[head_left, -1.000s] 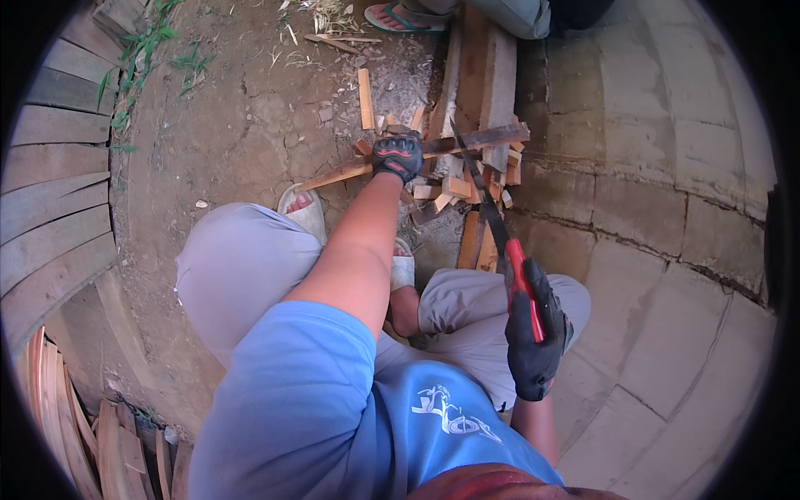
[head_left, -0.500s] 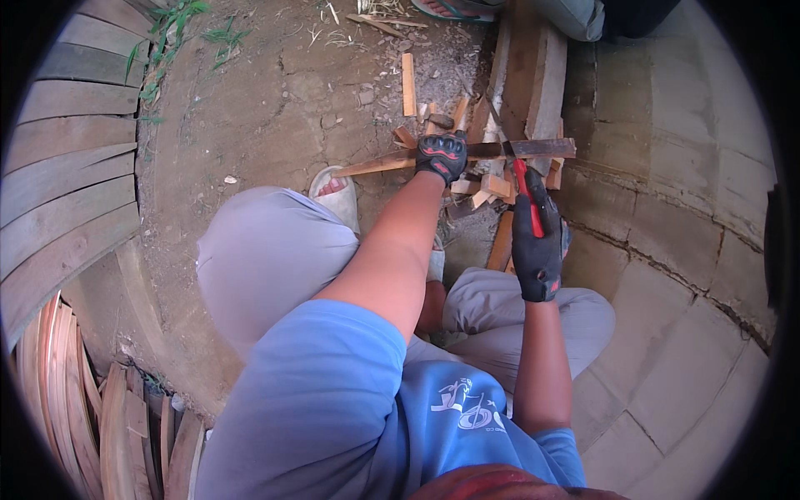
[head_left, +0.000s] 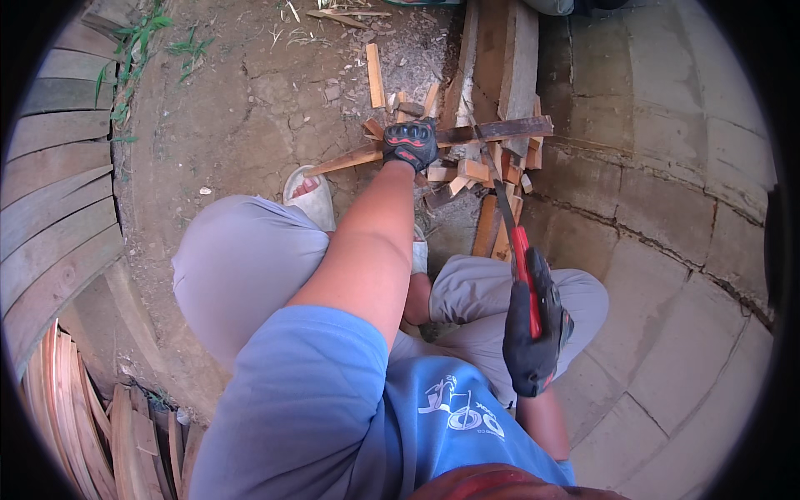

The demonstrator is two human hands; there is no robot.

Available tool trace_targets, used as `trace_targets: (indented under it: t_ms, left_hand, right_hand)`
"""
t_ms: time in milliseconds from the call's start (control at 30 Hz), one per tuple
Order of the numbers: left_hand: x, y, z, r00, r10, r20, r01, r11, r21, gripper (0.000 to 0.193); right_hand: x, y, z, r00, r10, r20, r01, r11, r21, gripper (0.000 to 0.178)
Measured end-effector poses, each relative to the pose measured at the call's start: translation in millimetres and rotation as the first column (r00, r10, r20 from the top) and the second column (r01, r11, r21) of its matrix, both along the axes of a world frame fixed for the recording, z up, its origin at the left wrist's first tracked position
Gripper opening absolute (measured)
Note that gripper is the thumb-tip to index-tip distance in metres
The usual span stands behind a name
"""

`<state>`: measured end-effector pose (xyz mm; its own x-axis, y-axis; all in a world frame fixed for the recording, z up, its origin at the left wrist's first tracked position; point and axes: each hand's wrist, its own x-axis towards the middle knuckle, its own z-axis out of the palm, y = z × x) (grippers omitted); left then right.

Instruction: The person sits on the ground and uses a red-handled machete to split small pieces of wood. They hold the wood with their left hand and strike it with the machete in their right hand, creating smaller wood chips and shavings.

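Note:
In a black and red glove, my left hand [head_left: 410, 143] is closed over a dark-topped wooden strip [head_left: 512, 129], pressing it across the beams. The strip lies crosswise, its paler end pointing left toward my sandal. My right hand [head_left: 535, 325], also gloved, grips the red handle of a handsaw [head_left: 505, 200] close to my knee. The long thin blade reaches forward and crosses the strip to the right of my left hand. Whether the teeth have cut into the wood is too small to tell.
Short wooden offcuts [head_left: 473, 171] lie heaped under and beside the strip. Thick beams [head_left: 521, 62] run away from me. Concrete blocks [head_left: 642, 175] are on the right, curved planks [head_left: 62, 183] on the left. Part of another person's leg [head_left: 552, 7] shows at the top.
My right hand has drawn the saw back toward me, so more blade shows between hand and strip. My left hand stays on the strip. The whole view has shifted slightly.

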<state>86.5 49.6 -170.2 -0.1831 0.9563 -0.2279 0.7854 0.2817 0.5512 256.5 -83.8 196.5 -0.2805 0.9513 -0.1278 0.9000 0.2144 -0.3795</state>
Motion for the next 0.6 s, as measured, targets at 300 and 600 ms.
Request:
trace_targets:
  t_ms: [300,600]
  left_hand:
    - [-5,-3,-3,1.000,0.017,-0.007,-0.017,1.000,-0.004,0.024]
    - [7,-5,1,0.999,-0.041,0.012,0.041,0.999,-0.023,0.023]
  right_hand:
    - [-11,44,-53,0.995,-0.033,-0.094,0.031,0.999,-0.014,0.040]
    - [-17,86,-157,0.979,-0.076,-0.188,0.084,0.996,0.032,0.041]
